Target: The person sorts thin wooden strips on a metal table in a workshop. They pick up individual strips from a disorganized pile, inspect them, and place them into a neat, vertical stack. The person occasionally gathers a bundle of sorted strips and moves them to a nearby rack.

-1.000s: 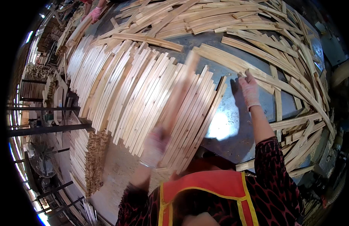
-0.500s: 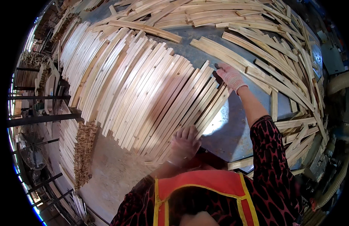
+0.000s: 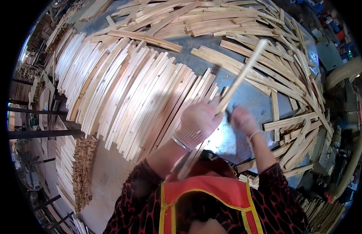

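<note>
Head view: the left hand, in a pale knit glove, is closed around the lower end of a long pale wooden slat. The slat rises from that grip and slants up toward the far right of the bench, its upper end blurred over the loose slats there. The right hand, also gloved, is just beside the left hand, over the bare grey middle of the bench; it is blurred, so I cannot tell how far its grip is open or whether it touches the slat.

Under and to the left of the left hand lies a wide row of sorted slats, laid side by side and close together, running from the near edge of the bench up toward its far left corner. A loose heap of slats lies criss-crossed along the far edge and curves down the right edge. More short pieces lie scattered near the right edge, well apart from the hands.

At the lower edge of the view are the person's dark patterned sleeves and an orange vest with yellow trim. Left of the bench, stacked slats stand on the floor.
</note>
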Demonstrator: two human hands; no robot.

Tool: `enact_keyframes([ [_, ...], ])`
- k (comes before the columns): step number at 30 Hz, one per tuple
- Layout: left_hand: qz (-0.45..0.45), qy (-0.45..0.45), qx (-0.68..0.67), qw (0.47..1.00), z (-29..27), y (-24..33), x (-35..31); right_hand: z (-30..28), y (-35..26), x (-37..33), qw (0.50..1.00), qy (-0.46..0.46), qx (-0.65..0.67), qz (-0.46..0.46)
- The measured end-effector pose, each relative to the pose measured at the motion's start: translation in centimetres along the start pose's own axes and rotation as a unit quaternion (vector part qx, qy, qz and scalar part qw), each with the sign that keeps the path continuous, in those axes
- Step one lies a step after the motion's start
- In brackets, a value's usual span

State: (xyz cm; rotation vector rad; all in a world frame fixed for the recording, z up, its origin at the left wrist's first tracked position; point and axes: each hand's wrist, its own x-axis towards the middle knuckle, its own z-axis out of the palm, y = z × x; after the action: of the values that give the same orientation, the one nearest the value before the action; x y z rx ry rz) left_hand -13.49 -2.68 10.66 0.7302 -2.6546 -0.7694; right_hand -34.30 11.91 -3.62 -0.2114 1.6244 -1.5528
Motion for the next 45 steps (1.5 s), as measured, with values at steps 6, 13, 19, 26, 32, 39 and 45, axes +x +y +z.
enact_keyframes([
  [6,0.2,-0.075,0.26,0.941,-6.8,1.6,1.0,6.3,5.4,-8.3,0.964,-0.206,0.108,0.13],
  [13,-0.06,0.092,-0.201,0.973,5.3,-17.3,-6.3,13.5,7.3,-15.2,0.82,-0.3,0.418,0.251],
  [19,-0.305,-0.024,-0.581,0.755,-1.1,-15.4,-8.5,20.6,6.1,-17.4,0.907,-0.309,0.253,0.136],
  [26,-0.318,-0.003,-0.202,0.926,-10.6,-19.9,-11.3,16.4,4.3,-11.2,0.975,-0.208,0.07,0.035],
  [32,-0.084,-0.069,0.298,0.948,-7.3,-21.1,-11.2,16.7,-4.8,3.9,0.81,-0.062,-0.554,-0.183],
  [39,-0.101,-0.118,0.23,0.961,4.5,-15.3,-8.7,19.1,-6.5,11.7,0.762,-0.003,-0.612,-0.212],
  [45,-0.227,-0.135,0.079,0.961,3.6,-14.1,-4.3,12.4,-5.7,5.5,0.956,-0.022,-0.117,-0.266],
])
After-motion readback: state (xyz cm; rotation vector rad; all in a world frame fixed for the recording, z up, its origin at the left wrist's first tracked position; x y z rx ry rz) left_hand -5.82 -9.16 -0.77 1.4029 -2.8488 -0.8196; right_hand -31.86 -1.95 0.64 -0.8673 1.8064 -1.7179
